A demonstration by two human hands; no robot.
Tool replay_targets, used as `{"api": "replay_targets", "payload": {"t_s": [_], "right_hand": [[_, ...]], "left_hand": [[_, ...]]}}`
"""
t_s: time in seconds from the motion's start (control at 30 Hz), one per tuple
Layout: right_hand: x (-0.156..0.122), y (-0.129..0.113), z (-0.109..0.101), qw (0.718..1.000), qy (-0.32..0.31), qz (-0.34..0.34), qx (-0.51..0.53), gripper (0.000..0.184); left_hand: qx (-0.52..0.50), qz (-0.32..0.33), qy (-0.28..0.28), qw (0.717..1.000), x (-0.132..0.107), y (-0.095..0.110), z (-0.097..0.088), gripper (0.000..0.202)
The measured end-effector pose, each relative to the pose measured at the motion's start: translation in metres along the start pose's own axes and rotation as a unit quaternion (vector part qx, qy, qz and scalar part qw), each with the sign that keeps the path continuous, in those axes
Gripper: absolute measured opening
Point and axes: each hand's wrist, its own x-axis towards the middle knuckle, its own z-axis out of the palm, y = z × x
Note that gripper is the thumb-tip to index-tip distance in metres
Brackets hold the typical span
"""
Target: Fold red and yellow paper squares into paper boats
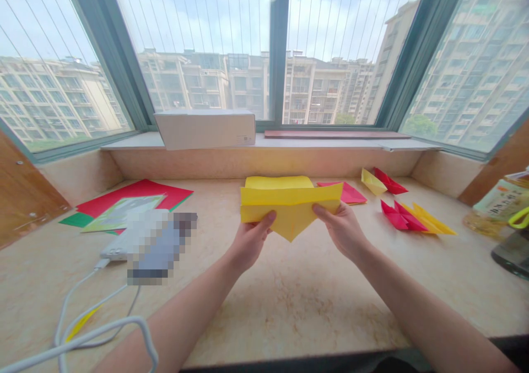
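Between my two hands is a sheet of yellow paper (289, 210), held up above the stone counter with a folded band along its top and a point hanging down in the middle. My left hand (253, 241) pinches its lower left side, thumb in front. On the right side my right hand (341, 224) grips it the same way, and the fingers behind the paper are hidden. Just beyond it lies another yellow sheet (279, 182), partly covered. A flat pink-red folded paper (351, 193) lies behind my right hand.
Folded paper pieces, red (388, 181), pale yellow (373, 182), pink (400, 217) and yellow (433, 219), sit at the right. Red sheets (140, 188), a white charger-like block (118, 246) and cables (103, 329) lie left. A jar (502, 202) stands far right; a white box (206, 130) rests on the sill.
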Motion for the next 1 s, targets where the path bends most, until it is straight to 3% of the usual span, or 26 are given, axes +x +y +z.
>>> {"api": "replay_targets", "payload": {"t_s": [0.2,0.43,0.63,0.7,0.83,0.93,1.0], "right_hand": [[0.005,0.003,-0.009,1.000,0.002,0.026,-0.010,0.042],[0.011,-0.008,-0.026,0.992,0.038,0.065,-0.105,0.039],[0.016,-0.008,-0.032,0.989,0.100,0.011,-0.110,0.039],[0.017,-0.005,-0.032,0.990,0.096,-0.014,-0.103,0.038],[0.016,0.000,-0.032,0.992,0.065,-0.017,-0.110,0.036],[0.016,0.005,-0.034,0.983,0.053,-0.042,-0.168,0.032],[0.017,0.008,-0.036,0.970,0.060,-0.081,-0.221,0.031]], "left_hand": [[0.051,-0.005,-0.028,0.998,0.004,0.009,-0.008,0.057],[0.141,-0.020,-0.074,0.987,0.008,0.019,-0.018,0.043],[0.260,-0.054,-0.118,0.957,0.015,0.021,-0.024,0.040],[0.289,-0.053,-0.102,0.950,0.016,0.018,-0.025,0.039],[0.355,0.014,-0.005,0.935,0.017,0.016,-0.027,0.032],[0.402,0.056,0.044,0.913,0.018,0.019,-0.030,0.030],[0.391,0.065,0.059,0.916,0.019,0.018,-0.032,0.033]]}}
